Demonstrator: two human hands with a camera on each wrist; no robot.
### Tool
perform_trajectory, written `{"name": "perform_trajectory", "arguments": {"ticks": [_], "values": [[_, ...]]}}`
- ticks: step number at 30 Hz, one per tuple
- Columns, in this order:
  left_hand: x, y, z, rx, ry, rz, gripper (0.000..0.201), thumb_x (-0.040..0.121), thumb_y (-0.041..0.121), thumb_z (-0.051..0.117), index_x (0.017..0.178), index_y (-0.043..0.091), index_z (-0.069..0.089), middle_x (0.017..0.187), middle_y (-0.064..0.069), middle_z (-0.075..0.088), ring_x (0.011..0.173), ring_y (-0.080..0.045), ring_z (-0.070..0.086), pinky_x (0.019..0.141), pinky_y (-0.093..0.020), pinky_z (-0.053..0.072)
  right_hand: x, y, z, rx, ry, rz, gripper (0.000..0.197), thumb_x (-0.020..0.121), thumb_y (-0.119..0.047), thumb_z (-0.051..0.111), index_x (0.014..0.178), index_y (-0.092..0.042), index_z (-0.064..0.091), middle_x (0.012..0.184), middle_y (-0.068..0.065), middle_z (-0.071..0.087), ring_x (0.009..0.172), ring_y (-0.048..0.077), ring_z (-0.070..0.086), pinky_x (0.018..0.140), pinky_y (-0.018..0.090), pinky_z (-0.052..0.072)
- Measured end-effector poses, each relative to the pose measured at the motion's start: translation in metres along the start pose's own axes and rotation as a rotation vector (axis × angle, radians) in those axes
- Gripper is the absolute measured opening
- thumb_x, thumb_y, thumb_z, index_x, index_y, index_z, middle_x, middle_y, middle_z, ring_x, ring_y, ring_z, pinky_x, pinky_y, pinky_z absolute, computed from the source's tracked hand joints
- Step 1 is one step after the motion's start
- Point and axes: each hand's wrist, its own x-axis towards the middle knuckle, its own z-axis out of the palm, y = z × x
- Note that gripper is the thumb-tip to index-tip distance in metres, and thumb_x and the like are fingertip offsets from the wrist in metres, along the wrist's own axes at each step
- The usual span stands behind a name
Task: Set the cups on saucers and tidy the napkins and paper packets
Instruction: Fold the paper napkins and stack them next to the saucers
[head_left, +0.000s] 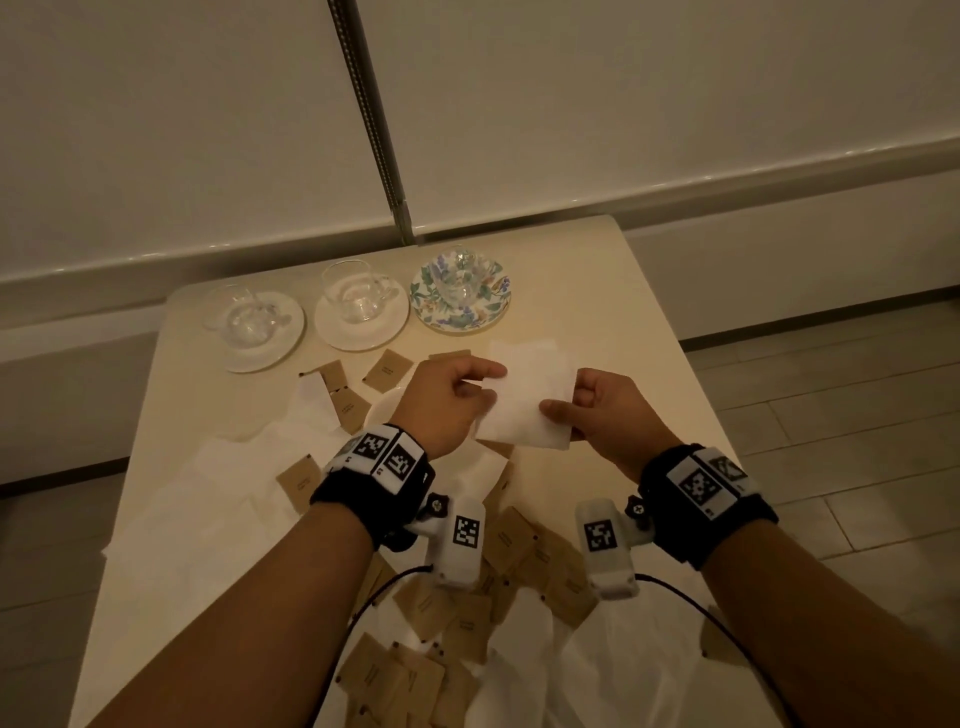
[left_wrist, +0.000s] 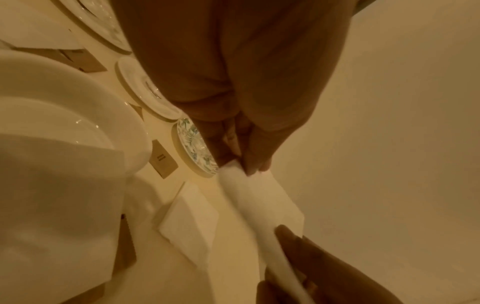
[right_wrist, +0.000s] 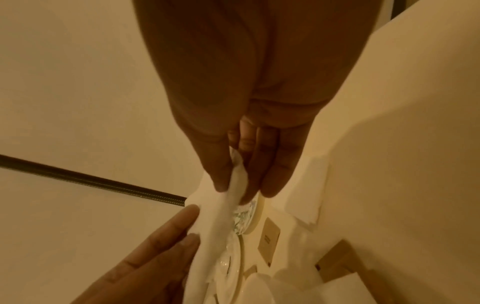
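Observation:
Both hands hold one white napkin (head_left: 530, 402) above the table's middle. My left hand (head_left: 452, 397) pinches its left edge, and my right hand (head_left: 597, 410) pinches its right edge. In the left wrist view the napkin (left_wrist: 262, 203) stretches from my left fingers (left_wrist: 255, 162) toward the right hand (left_wrist: 324, 267). In the right wrist view my right fingers (right_wrist: 226, 170) pinch the napkin (right_wrist: 215, 218). Three glass cups stand on saucers at the back: two on white saucers (head_left: 280, 345) (head_left: 332, 325) and one on a floral saucer (head_left: 493, 306). Brown paper packets (head_left: 387, 370) lie scattered.
Loose white napkins (head_left: 218, 499) cover the table's left and near side, mixed with a heap of brown packets (head_left: 431, 670). Another folded napkin (head_left: 524, 351) lies behind the held one. An empty white saucer (head_left: 382, 410) sits under my left hand. The table edge (head_left: 670, 332) runs along the right.

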Motion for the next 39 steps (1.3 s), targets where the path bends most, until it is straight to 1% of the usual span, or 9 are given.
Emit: {"name": "perform_trajectory", "arguments": {"ticks": [2, 7, 14, 20, 25, 27, 31, 34, 39], "values": [[0.004, -0.003, 0.006, -0.012, 0.01, -0.059, 0.027, 0.088, 0.0, 0.065, 0.104, 0.021, 0.071, 0.084, -0.001, 0.066, 0.054, 0.005, 0.055, 0.06, -0.011, 0.049, 0.005, 0.005, -0.005, -0.02, 0.051, -0.007, 0.021, 0.085, -0.003, 0.071, 0.103, 0.005, 0.062, 0.091, 0.029, 0.066, 0.085, 0.03, 0.066, 0.061, 0.027, 0.058], [0.008, -0.01, 0.022, -0.076, 0.021, -0.172, 0.029, 0.088, -0.001, 0.066, 0.109, 0.019, 0.07, 0.067, -0.003, 0.062, 0.05, 0.004, 0.058, 0.048, -0.012, 0.046, 0.014, 0.017, -0.02, 0.045, 0.127, -0.045, 0.035, 0.078, -0.001, 0.077, 0.103, -0.01, 0.055, 0.073, 0.01, 0.066, 0.064, 0.019, 0.066, 0.056, 0.026, 0.056], [0.017, -0.022, 0.031, -0.04, -0.021, -0.24, 0.029, 0.089, 0.001, 0.065, 0.108, 0.022, 0.071, 0.053, 0.006, 0.051, 0.042, 0.001, 0.046, 0.045, -0.012, 0.039, 0.025, 0.028, -0.028, -0.101, -0.052, -0.098, 0.031, 0.082, 0.007, 0.07, 0.101, -0.017, 0.067, 0.117, 0.005, 0.066, 0.076, 0.025, 0.069, 0.062, 0.026, 0.056], [0.023, -0.025, 0.031, -0.035, -0.088, -0.264, 0.032, 0.09, 0.002, 0.065, 0.114, 0.023, 0.068, 0.075, -0.013, 0.062, 0.065, -0.016, 0.059, 0.056, -0.018, 0.05, 0.035, 0.025, -0.035, -0.128, -0.063, -0.015, 0.056, 0.078, -0.001, 0.077, 0.128, -0.018, 0.06, 0.126, -0.007, 0.062, 0.093, 0.029, 0.069, 0.081, 0.037, 0.06], [0.032, -0.032, 0.036, -0.005, -0.051, -0.281, 0.041, 0.088, 0.001, 0.066, 0.122, 0.024, 0.063, 0.09, -0.027, 0.067, 0.075, -0.028, 0.066, 0.062, -0.024, 0.055, 0.047, 0.025, -0.04, -0.201, -0.114, 0.054, 0.078, 0.069, 0.003, 0.083, 0.137, -0.021, 0.053, 0.106, -0.002, 0.071, 0.079, 0.029, 0.07, 0.077, 0.036, 0.06], [0.041, -0.036, 0.042, 0.018, -0.03, -0.281, 0.049, 0.087, -0.001, 0.066, 0.129, 0.023, 0.06, 0.099, -0.024, 0.067, 0.087, -0.031, 0.068, 0.07, -0.029, 0.057, 0.059, 0.025, -0.041, -0.181, -0.106, 0.068, 0.076, 0.07, 0.009, 0.079, 0.136, -0.019, 0.054, 0.094, 0.011, 0.073, 0.068, 0.022, 0.07, 0.066, 0.034, 0.061], [0.066, -0.051, 0.056, 0.099, 0.069, -0.271, 0.053, 0.084, 0.0, 0.067, 0.131, 0.025, 0.058, 0.112, -0.004, 0.061, 0.091, -0.011, 0.061, 0.07, -0.02, 0.053, 0.09, 0.03, -0.041, -0.232, -0.043, 0.056, 0.068, 0.072, 0.011, 0.077, 0.133, -0.011, 0.057, 0.102, 0.014, 0.069, 0.065, 0.017, 0.069, 0.066, 0.035, 0.061], [0.083, -0.06, 0.063, 0.149, 0.098, -0.285, 0.055, 0.084, 0.001, 0.068, 0.133, 0.023, 0.055, 0.122, -0.003, 0.058, 0.098, -0.013, 0.06, 0.078, -0.024, 0.055, 0.111, 0.034, -0.042, -0.294, -0.02, 0.077, 0.063, 0.073, 0.01, 0.077, 0.13, -0.009, 0.059, 0.09, 0.011, 0.07, 0.066, 0.02, 0.066, 0.064, 0.031, 0.061], [0.094, -0.069, 0.068, 0.277, 0.073, -0.313, 0.056, 0.08, 0.006, 0.074, 0.132, 0.015, 0.055, 0.131, -0.009, 0.058, 0.115, -0.024, 0.06, 0.098, -0.041, 0.05, 0.127, 0.042, -0.037, -0.464, -0.002, 0.085, 0.057, 0.075, 0.005, 0.076, 0.127, -0.013, 0.061, 0.122, 0.014, 0.063, 0.081, 0.02, 0.063, 0.066, 0.026, 0.056]]}}
